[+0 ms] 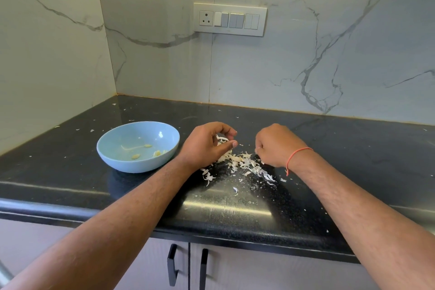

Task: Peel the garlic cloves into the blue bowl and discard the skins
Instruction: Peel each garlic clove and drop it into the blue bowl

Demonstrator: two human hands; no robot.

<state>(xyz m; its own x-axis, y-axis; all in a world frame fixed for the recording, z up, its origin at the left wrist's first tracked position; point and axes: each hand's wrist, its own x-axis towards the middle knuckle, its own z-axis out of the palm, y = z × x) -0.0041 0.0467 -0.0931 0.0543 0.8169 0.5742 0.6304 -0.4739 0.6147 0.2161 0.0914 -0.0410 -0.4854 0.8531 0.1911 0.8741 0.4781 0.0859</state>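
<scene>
I see my left hand (207,143) curled over the pile of papery white garlic skins (237,162) on the glossy black worktop (235,205), apparently pinching some. My right hand (275,146) is curled beside the pile; I cannot tell what it holds. The smooth blue bowl (113,148) sits just left, keeping a few pale peeled cloves (147,152) apart from the waste.

Colours on the kitchen counter
The bowl (138,146) was pale blue, the garlic skins (242,163) white, the countertop (353,148) speckled black, the wall (306,66) white marble with grey veins, the wrist thread (297,156) orange-red
</scene>
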